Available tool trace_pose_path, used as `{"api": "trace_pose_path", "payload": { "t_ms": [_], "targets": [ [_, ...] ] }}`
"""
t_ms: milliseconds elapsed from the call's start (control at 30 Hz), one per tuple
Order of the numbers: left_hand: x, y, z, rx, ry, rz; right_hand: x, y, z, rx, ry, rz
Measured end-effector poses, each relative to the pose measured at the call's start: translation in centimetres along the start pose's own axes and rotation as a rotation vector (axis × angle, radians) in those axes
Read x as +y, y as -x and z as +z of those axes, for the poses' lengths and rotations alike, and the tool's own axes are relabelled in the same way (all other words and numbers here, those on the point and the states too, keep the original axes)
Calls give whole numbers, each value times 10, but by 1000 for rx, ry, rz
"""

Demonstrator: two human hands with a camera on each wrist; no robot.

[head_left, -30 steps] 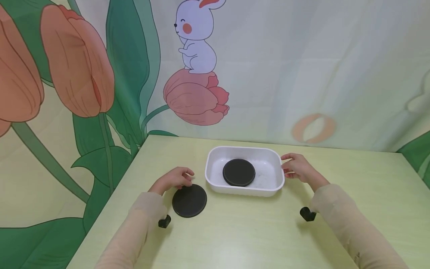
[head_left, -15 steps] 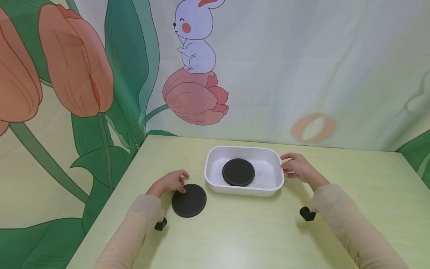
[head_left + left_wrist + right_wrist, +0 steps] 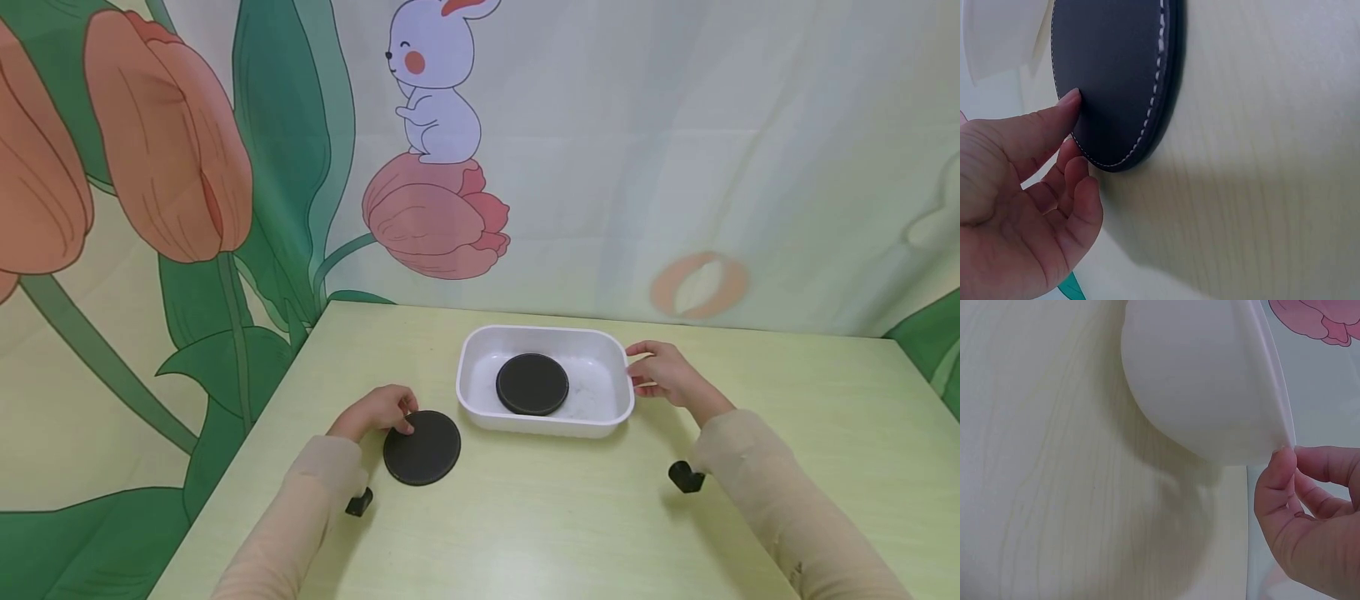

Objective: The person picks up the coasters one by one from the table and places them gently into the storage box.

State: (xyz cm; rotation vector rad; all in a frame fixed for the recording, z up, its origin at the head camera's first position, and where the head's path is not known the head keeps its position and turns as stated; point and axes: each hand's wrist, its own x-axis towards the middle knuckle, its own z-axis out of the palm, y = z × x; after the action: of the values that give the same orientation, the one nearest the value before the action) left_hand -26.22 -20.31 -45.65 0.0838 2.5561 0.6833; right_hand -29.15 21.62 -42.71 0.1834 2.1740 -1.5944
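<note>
A round black coaster (image 3: pixel 423 448) with white edge stitching (image 3: pixel 1147 119) lies on the table, left of a white plastic bin. My left hand (image 3: pixel 378 412) pinches its near-left edge: the thumb (image 3: pixel 1054 122) is on top, and the other fingers curl in at the edge. Inside the bin (image 3: pixel 540 425) rests another round black coaster (image 3: pixel 532 384), left of the middle. At the bin's right end, my right hand (image 3: pixel 663 373) pinches the rim (image 3: pixel 1275 394) between thumb and fingertips.
The pale wood-grain table (image 3: pixel 525 517) reaches back to a hanging cloth (image 3: pixel 600 167) printed with tulips and a rabbit. Black wrist mounts (image 3: pixel 686 477) stick out beneath both sleeves.
My left hand has drawn back left and slightly down, and its fingers have closed in on the coaster's edge. Right hand, bin and coasters look still.
</note>
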Motion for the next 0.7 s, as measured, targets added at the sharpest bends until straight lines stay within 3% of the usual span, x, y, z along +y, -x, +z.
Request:
{"api": "trace_pose_path", "payload": {
  "t_ms": [367,700],
  "targets": [
    [1,-2,1,-8,-34,-31,2,-2,0,0,6,-3],
    [-2,1,-5,-83,58,10,1,0,0,0,19,3]
  ]
}}
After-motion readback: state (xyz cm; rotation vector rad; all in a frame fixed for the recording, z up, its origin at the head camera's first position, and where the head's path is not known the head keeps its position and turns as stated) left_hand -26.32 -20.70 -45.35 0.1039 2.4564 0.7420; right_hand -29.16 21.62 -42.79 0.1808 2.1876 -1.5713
